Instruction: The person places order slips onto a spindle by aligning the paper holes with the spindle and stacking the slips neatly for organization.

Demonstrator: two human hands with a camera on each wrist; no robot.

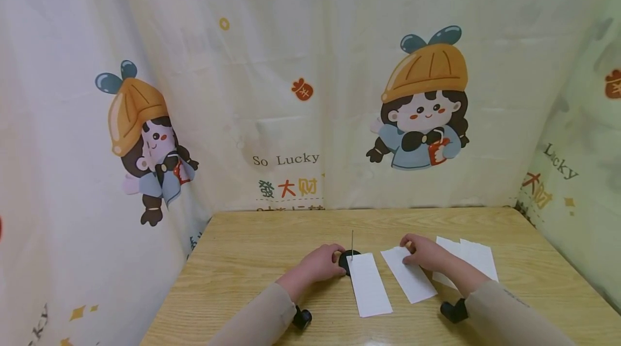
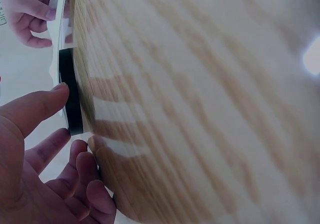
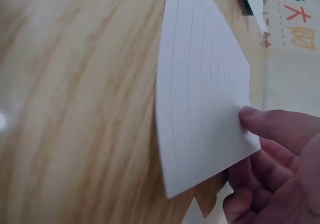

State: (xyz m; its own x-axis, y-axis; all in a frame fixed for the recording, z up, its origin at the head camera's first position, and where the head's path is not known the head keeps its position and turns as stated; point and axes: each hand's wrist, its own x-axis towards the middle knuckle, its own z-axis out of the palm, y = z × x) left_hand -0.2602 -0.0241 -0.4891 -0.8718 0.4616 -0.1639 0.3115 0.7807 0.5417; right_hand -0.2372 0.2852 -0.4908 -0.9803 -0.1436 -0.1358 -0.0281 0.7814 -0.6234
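A bill spike with a round black base (image 1: 344,264) and a thin upright needle (image 1: 352,241) stands on the table. My left hand (image 1: 320,263) holds the base by its edge, and in the left wrist view the thumb (image 2: 52,98) presses on its top. One white paper slip (image 1: 370,288) lies over the base, its far end at the needle. To the right, my right hand (image 1: 427,254) pinches another paper slip (image 1: 412,281) near its far end. Faint ruled lines show on this slip (image 3: 200,84) in the right wrist view, where the thumb rests on its face.
More white slips (image 1: 477,260) lie overlapping on the right side of the wooden table (image 1: 262,233), partly behind the right forearm. A printed curtain (image 1: 271,119) hangs behind the table's far edge and along both sides. Black wrist cameras (image 1: 302,318) sit under both sleeves.
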